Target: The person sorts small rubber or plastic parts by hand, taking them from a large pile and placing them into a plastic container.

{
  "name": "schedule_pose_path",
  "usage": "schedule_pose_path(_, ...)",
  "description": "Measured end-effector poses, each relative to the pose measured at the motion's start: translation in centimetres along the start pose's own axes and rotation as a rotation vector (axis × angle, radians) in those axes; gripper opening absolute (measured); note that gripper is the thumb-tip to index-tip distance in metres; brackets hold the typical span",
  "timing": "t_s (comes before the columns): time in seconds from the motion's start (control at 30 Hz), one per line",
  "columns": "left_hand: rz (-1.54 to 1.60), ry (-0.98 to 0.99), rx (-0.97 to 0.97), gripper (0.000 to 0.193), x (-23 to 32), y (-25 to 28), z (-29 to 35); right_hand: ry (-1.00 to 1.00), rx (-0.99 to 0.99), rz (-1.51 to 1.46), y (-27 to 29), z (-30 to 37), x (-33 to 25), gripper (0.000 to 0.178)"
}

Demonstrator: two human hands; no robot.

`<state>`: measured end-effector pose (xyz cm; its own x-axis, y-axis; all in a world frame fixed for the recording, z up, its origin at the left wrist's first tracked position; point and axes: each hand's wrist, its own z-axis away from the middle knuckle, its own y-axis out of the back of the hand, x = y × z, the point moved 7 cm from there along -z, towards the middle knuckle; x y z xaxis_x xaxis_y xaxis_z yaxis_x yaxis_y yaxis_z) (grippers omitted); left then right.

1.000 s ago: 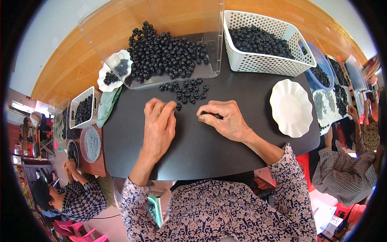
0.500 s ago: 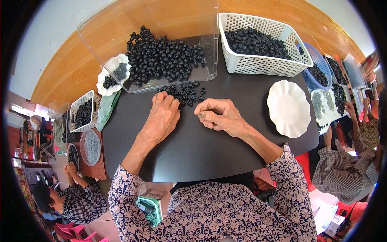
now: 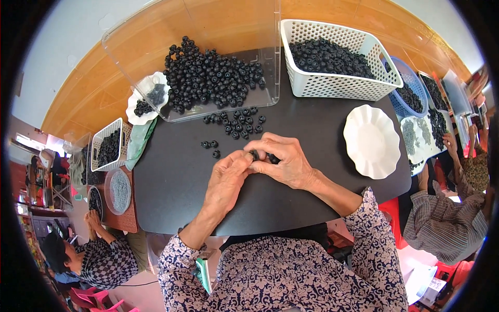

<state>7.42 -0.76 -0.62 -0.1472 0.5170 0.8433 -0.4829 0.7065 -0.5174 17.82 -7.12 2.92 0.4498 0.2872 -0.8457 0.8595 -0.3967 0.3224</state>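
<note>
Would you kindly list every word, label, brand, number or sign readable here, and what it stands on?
No text can be read.
Black beads, large white basket, empty dish: none shows.
White item, lower right: any marks too small.
Goods, far left: too blurred.

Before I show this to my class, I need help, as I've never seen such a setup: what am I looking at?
There's no machine here, just a left hand and a right hand, both bare. A wide camera worn on the head looks down at them; its lens makes straight edges bend.

On the dark table lie loose black beads, in front of a clear bin holding many more. Farther right stand a white perforated basket, also holding dark pieces, and a white wavy-edged dish.

The hands meet, their fingers closed around a small black bead. Something black also shows in the right hand; its exact shape is partly hidden.
</note>
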Motion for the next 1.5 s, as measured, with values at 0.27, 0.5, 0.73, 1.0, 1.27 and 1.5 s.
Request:
schedule_pose_path(0.27, -0.416, 0.004, 0.147, 0.016, 0.6, 1.4, 3.0, 0.067, 0.053, 0.128, 0.3, 0.5, -0.6, 0.019)
schedule_pose_path(0.5, -1.391, -0.464, 0.350, 0.021, 6.7, 3.6, 2.4, -0.125, 0.004, -0.084, 0.2, 0.0, 0.4, 0.007)
schedule_pose_path(0.73, -1.665, -0.568, 0.253, 0.023, 4.9, 2.8, 0.8, -0.441, -0.091, -0.501, -1.2, 0.6, 3.0, 0.015)
schedule_pose_path(1.0, -0.128, -0.102, 0.119, 0.017, 0.3, 2.2, 0.6, -0.076, -0.015, -0.111, -0.3, 0.2, 0.2, 0.031)
schedule_pose_path(1.27, -0.102, -0.100, 0.136, 0.023, -0.5, 1.2, 0.8, 0.061, -0.026, 0.033, -0.9, 0.8, 0.0, 0.032)
schedule_pose_path(1.5, -1.203, -0.582, 0.339, 0.021, 5.9, 1.9, 1.5, 0.000, -0.054, 0.112, -0.9, 0.6, -0.3, 0.019)
